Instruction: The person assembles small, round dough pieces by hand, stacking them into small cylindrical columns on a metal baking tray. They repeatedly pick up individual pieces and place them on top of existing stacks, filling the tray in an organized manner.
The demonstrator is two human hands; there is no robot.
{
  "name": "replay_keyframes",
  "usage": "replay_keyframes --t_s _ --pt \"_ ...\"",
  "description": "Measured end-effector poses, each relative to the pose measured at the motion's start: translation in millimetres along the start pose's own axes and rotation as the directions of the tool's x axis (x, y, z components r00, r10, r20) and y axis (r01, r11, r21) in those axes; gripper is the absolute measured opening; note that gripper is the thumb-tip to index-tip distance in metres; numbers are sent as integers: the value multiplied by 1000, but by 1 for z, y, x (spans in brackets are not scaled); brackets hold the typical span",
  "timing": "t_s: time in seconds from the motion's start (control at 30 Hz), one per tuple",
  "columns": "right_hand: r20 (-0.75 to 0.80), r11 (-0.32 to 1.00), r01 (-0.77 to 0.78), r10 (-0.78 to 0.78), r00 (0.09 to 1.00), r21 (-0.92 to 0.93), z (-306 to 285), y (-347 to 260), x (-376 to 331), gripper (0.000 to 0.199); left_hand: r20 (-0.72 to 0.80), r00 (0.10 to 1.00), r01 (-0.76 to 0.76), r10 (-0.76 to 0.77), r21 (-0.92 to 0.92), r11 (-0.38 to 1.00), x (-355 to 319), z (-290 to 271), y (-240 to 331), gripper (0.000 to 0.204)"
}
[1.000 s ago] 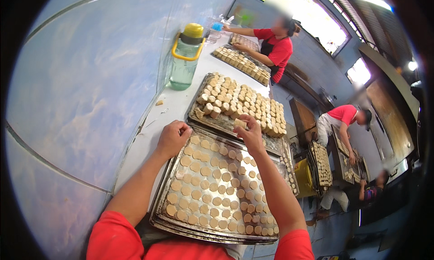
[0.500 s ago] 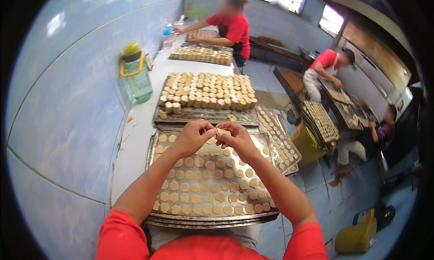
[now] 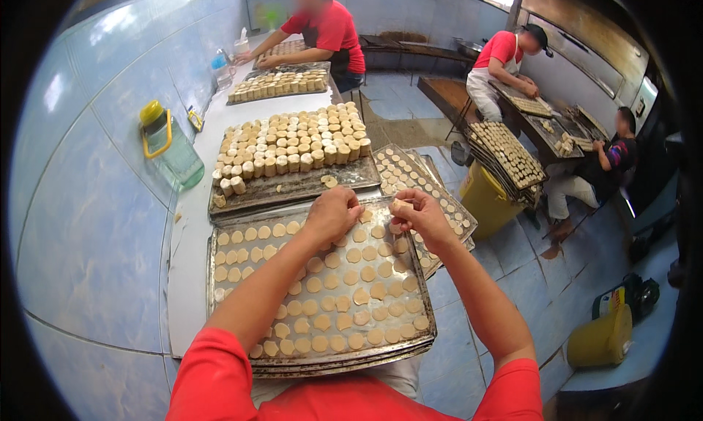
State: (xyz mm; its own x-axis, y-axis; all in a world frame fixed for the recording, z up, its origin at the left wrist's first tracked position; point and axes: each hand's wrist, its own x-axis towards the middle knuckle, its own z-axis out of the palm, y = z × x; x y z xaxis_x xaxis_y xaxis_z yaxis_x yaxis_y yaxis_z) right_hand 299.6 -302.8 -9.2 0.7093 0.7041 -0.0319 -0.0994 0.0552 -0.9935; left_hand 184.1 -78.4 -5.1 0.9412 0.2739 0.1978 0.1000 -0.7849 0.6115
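Seemingly near-full: rect. metal tray (image 3: 344, 356) w/ flat beige discs (image 3: 320, 343); many upright beige cylinders (image 3: 293, 161) to go. R hand (image 3: 426, 220) fingers pinch pale dough pc. (image 3: 400, 206); L hand (image 3: 333, 213) fingers, can't tell.

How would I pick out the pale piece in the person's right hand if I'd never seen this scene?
Start with the metal tray of flat discs directly in front of the person wearing the camera. By its far right corner is that person's right hand, pinching the pale piece. Unlike the discs lying in rows, this one is gripped.
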Motion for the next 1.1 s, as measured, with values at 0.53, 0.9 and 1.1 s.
replay_keyframes --t_s 0.53,0.9,1.1 --pt "-127 993 -90 98 987 73 -38 4 -51 25 145 989 35 -37 14 999 17 -6 31 28" --pt "-122 862 -285 257 959 -420 -28 18 -239 18 -314 910 292 -271 23 956 -188 -181 -138 20" --pt "-186 884 -334 286 940 -327 -13 19 -251 18 -328 783 522 -529 -117 845 -300 -165 -145 17"
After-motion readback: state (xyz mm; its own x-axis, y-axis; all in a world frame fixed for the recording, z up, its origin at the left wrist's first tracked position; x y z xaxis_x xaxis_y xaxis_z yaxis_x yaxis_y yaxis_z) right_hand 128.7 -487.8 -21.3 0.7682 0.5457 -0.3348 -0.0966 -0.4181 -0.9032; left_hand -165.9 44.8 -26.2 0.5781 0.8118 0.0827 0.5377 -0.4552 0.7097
